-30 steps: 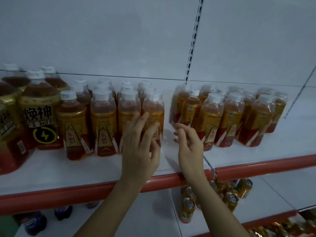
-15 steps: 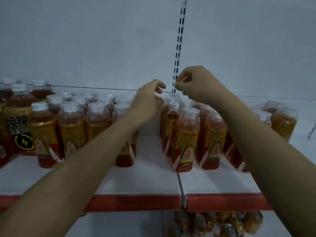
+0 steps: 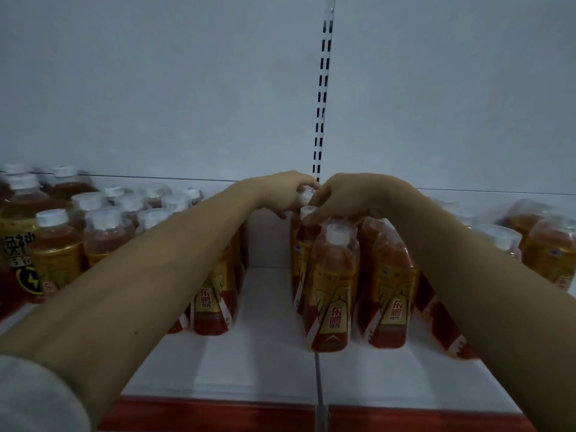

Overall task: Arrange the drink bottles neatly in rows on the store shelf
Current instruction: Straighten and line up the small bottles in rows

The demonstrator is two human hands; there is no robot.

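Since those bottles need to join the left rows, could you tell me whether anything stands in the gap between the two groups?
Nothing visible does: the white shelf between the left rows and the wrapped pack is bare.

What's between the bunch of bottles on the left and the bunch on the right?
In the head view, only a bare strip of white shelf lies between the left bottles and the right bottles, with the back wall behind it.
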